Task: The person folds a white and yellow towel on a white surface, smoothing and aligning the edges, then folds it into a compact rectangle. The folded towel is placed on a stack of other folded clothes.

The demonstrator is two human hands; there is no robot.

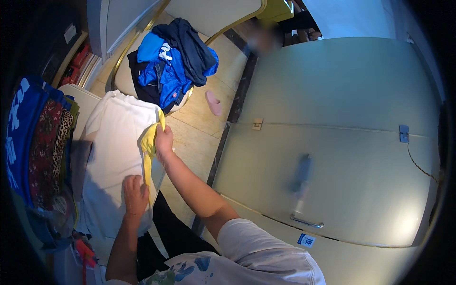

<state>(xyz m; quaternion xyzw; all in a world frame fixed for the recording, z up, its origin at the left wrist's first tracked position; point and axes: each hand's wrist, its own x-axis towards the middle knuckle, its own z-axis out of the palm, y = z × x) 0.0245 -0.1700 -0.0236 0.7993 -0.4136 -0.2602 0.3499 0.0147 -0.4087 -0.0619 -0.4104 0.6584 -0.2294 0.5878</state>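
Observation:
A white garment [115,139] with yellow edging lies spread over a low surface in front of me. My right hand [164,140] grips its bunched yellow part [149,140] along the right edge. Lower down, my left hand [135,194] rests palm down on the white fabric, thumb apart and touching the yellow strip. Under the garment's left side a grey cloth [81,160] sticks out.
Blue and dark clothes [174,67] are heaped on a gold-framed chair [123,73]. Folded fabrics [46,142] stand stacked at left. A pink slipper [213,103] lies on the tiled floor [194,124]. Frosted glass door [320,160] fills the right. A blurred person [265,37] is beyond.

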